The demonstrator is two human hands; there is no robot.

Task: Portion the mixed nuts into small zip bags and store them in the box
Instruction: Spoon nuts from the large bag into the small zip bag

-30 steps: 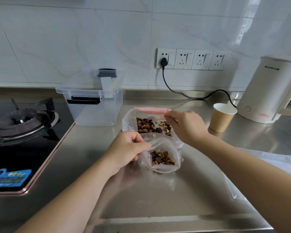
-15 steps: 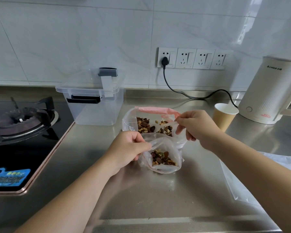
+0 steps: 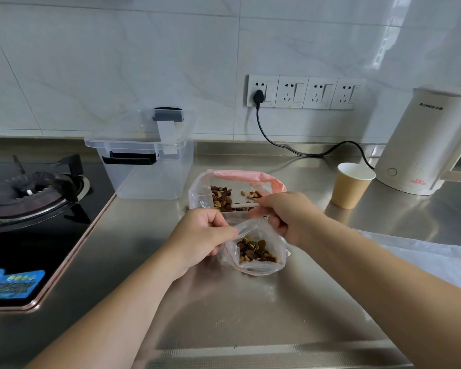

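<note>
A small clear zip bag (image 3: pixel 256 258) with a portion of mixed nuts stands open on the steel counter. My left hand (image 3: pixel 201 235) pinches its left rim. Just right of the bag's mouth, my right hand (image 3: pixel 288 215) has its fingers curled round a thin pale stick (image 3: pixel 245 206) that points left over the bag. Behind them lies the large bag of nuts (image 3: pixel 218 197), its pink rim open. The clear storage box (image 3: pixel 149 179) stands at the back left with its lid (image 3: pixel 133 130) resting loosely on top.
A gas stove (image 3: pixel 30 193) fills the left side. A brown paper cup (image 3: pixel 353 186) and a white kettle (image 3: pixel 423 145) stand at the right, with a black cable (image 3: pixel 290 149) along the wall. Flat empty zip bags (image 3: pixel 423 258) lie under my right forearm.
My right hand has left the large bag's pink rim and come down toward the small bag, now holding the pale stick. My left hand has kept its hold on the small bag.
</note>
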